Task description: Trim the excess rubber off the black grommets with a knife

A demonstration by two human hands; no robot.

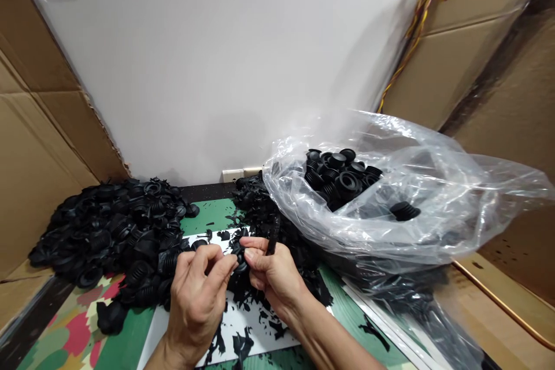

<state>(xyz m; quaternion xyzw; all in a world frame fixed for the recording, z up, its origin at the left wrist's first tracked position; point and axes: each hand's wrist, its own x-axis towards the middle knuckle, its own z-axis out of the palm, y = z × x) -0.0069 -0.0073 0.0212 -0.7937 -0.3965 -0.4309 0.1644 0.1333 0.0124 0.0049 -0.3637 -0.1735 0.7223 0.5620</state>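
Observation:
Over a white sheet, my left hand and my right hand meet fingertip to fingertip. Both pinch a small round black rubber bellows, partly hidden by the fingers. A slim dark thing sticks up by the right hand; I cannot tell whether it is a tool or a rubber strip. To the left lies a big pile of similar ribbed, flanged rubber pieces. Thin torn black scraps are strewn under and around the hands.
A clear plastic bag with several rubber bellows stands at the right. Behind my right hand is a heap of black scraps. Cardboard walls flank a green mat. A twisted yellow-red cable hangs at upper right.

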